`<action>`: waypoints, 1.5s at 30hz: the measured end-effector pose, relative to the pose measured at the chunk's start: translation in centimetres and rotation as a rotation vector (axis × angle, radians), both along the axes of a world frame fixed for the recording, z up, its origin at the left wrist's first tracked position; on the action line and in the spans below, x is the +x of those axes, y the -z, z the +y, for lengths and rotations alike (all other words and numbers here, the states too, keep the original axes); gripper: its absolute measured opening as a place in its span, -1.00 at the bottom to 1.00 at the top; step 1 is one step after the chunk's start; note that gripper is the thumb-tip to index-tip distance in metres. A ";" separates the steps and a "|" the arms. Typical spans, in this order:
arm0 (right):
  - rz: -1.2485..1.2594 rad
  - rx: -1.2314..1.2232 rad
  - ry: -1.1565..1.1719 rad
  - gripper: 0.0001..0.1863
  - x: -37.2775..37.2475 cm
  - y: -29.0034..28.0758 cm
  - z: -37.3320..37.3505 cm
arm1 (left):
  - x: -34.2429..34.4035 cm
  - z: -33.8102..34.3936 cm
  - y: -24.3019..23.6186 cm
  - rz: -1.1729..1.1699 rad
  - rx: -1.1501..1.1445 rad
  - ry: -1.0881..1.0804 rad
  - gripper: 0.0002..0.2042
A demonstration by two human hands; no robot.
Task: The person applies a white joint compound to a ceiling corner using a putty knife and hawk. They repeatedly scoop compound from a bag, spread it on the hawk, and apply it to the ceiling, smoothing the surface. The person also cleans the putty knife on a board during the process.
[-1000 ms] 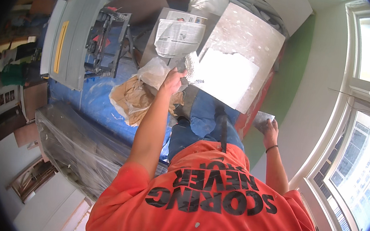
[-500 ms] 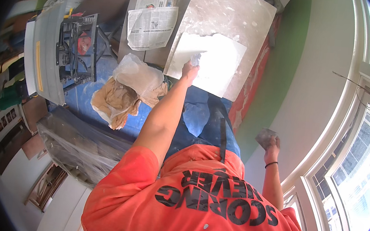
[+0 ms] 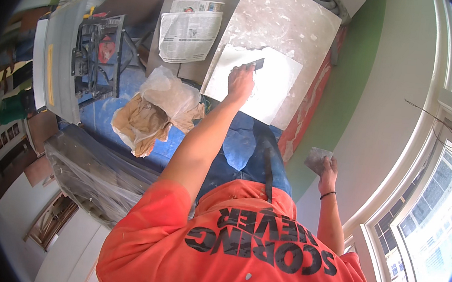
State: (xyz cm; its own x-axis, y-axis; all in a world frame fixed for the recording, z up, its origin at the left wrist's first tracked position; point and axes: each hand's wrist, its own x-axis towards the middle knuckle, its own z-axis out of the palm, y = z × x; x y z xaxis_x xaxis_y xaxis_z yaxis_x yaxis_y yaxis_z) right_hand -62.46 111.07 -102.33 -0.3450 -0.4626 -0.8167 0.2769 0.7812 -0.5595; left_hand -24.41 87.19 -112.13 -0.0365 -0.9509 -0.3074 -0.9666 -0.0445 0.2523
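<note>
Evidently gripped a small dark scraper (image 3: 259, 63) in the folded fingers of the left hand (image 3: 241, 81), out over the white layer (image 3: 221, 75) on the near part of a white-spotted grey-brown board (image 3: 302, 28). Too glaring to tell paste from sheet in that layer, or touching from hovering at the scraper's edge. Clasped a flat grey blade (image 3: 316, 159) in the right hand (image 3: 328, 178), well apart from the board and out beside the green wall band (image 3: 344, 98).

Seemed to call for a low, steady scraper angle, with light pressure spread along the full edge rather than on one corner. Probably went best in smooth, slightly overlapping strokes from the forearm, with extra care near the ragged far rim of the white. Likely needed a wipe of one tool against the other after any build-up, and so better with the grey blade nearer the work.

Asked also for some care on the left, given the newspaper (image 3: 190, 37) near the board and the crumpled brown paper (image 3: 140, 124) and clear plastic bag (image 3: 171, 92) close to the left forearm (image 3: 204, 139). Perhaps merited a shifted viewing angle, to judge unevenness despite the glare.
</note>
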 end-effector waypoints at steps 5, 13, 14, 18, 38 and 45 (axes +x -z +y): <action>0.007 -0.014 0.021 -0.64 0.4 -0.4 0.7 | -1.3 1.1 3.4 -0.097 0.099 0.167 -0.52; 0.009 0.051 0.083 -0.63 0.3 0.8 4.8 | 0.2 3.9 -0.1 -0.029 -0.007 0.132 -0.53; 0.015 0.043 0.086 -0.64 0.3 1.0 5.1 | -0.1 3.6 -0.9 0.029 -0.038 0.067 -0.55; -0.011 0.028 0.098 -0.66 0.5 1.7 5.7 | -3.6 3.0 -2.1 0.271 0.189 -0.317 -0.65; -0.007 0.038 0.115 -0.65 0.2 1.3 6.4 | 2.9 3.7 0.5 0.117 0.450 0.274 -0.72; -0.013 0.022 0.127 -0.66 0.0 1.4 6.6 | 2.3 0.3 2.1 -0.009 0.227 0.434 -0.71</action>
State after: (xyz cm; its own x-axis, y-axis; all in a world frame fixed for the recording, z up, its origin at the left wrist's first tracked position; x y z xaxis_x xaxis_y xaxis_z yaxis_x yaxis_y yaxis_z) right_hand -62.48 117.69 -103.78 -0.3895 -0.3980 -0.8306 0.3817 0.7510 -0.5388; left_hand -22.10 87.51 -114.28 -0.4109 -0.7574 -0.5075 -0.9103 0.3101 0.2742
